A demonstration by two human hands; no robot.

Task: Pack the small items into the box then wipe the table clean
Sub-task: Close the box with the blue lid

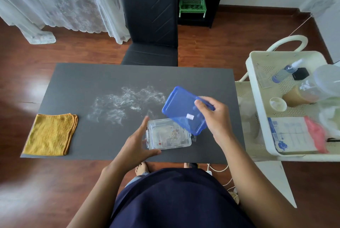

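A clear plastic box (pixel 168 135) with small items inside sits near the front edge of the dark grey table (pixel 82 80). My left hand (pixel 138 143) rests against the box's left side, fingers apart. Tilted over the box's right end is a blue lid (pixel 182 108), which my right hand (pixel 214 115) grips at its right edge. White powdery smears (pixel 127 101) cover the middle of the table. A folded yellow cloth (pixel 52 135) lies at the table's front left.
A cream cart (pixel 261 117) stands to the right, carrying a spray bottle (pixel 287 70), cups, papers and a red bag. A black chair (pixel 150 25) stands behind the table. A green basket (pixel 192 6) sits on a black shelf beyond.
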